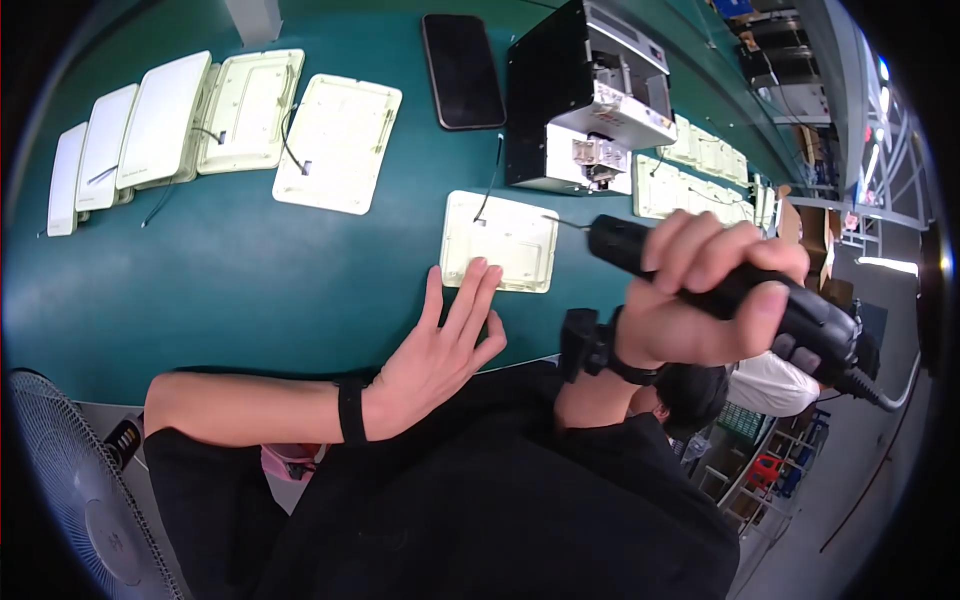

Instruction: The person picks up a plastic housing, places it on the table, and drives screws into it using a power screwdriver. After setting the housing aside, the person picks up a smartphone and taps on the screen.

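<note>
A cream plastic cover (515, 250) lies on the green table in front of me, its ribbed inner side up. From a small slot in it a thin black cable (492, 180) runs away toward the far side. The outstretched fingers of my left hand (435, 350) rest on the cover's near left edge. Wrapped round a black electric screwdriver (620, 243) with a cord at its rear end is my right hand (705, 275). The screwdriver's thin bit points left, with its tip at the cover's far right corner; whether it touches cannot be made out.
A black box-shaped machine (545, 110) with a metal front stands beyond the cover, beside a phone (463, 72). Another cover (340, 145) and several white panels (165, 120) lie at the left. More covers (690, 190) line the right. A fan (90, 500) stands lower left; a person (770, 385) is at right.
</note>
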A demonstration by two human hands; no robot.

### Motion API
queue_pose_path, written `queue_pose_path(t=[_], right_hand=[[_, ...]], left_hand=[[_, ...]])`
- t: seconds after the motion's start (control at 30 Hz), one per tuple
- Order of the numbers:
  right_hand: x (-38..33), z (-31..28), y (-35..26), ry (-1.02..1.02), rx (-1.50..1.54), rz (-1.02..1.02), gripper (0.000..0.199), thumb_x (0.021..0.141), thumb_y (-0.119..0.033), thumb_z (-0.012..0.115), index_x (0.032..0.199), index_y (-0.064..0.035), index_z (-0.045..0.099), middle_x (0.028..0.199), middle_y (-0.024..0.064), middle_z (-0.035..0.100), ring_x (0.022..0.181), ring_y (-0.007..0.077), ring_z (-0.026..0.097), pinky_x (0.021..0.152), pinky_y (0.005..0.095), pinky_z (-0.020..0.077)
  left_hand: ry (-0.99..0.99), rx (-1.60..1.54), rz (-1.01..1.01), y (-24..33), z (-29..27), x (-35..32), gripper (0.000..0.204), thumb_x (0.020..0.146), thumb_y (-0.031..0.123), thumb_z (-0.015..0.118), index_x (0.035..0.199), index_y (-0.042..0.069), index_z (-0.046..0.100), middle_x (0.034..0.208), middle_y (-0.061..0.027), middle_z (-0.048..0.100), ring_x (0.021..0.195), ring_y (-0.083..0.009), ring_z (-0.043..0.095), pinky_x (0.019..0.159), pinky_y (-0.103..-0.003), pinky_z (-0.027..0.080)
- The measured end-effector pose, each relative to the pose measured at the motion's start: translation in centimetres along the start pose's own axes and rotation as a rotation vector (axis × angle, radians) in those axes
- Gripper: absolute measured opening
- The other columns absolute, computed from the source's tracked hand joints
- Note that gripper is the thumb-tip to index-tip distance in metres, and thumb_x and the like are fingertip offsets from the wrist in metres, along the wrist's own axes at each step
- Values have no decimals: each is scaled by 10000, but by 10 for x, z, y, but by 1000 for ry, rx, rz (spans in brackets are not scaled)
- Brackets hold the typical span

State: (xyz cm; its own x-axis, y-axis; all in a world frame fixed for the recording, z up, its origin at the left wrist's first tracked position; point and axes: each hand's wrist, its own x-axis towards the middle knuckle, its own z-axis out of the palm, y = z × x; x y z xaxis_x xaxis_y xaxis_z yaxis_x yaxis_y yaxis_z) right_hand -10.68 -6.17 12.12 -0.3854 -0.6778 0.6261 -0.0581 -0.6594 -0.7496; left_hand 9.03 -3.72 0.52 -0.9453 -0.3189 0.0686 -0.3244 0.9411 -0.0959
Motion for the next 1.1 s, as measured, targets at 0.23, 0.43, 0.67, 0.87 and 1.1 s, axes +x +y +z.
queue_pose_path(t=[0.23,0.43,0.67,0.87,1.1], right_hand=[[51,-30,18,216,-143,-151,159,991,-233,598,1010,-91,531,648,40,492,471,161,448,470,336,406],[48,-26,26,260,-217,-50,162,988,-186,611,997,-58,512,630,59,487,459,161,451,471,348,425],[0,-31,17,166,-82,39,198,992,-173,617,1023,-26,487,633,70,498,462,155,462,454,336,427],[-21,-43,45,137,-352,-47,210,995,-147,626,1037,-14,469,637,68,502,472,140,467,449,316,426],[-21,-45,51,63,-342,-27,207,983,-93,651,1022,-16,463,637,64,514,476,123,462,454,301,430]], left_hand=[[-4,-203,30,-7,-9,9,762,878,602,681,1383,50,536,1529,-348,440,1442,-508,405,1180,-640,340],[-12,-184,-27,-9,-14,12,779,892,624,666,1383,35,529,1507,-359,470,1410,-518,445,1181,-605,364],[-29,-129,-53,-8,-13,14,749,910,610,655,1382,40,536,1504,-378,464,1393,-536,462,1168,-601,382],[-20,-154,-66,-8,-14,18,707,929,580,650,1376,42,544,1499,-392,459,1388,-544,462,1159,-605,391],[-45,-193,-71,-6,-16,20,697,915,534,688,1384,36,555,1520,-379,430,1408,-536,436,1158,-595,398]])
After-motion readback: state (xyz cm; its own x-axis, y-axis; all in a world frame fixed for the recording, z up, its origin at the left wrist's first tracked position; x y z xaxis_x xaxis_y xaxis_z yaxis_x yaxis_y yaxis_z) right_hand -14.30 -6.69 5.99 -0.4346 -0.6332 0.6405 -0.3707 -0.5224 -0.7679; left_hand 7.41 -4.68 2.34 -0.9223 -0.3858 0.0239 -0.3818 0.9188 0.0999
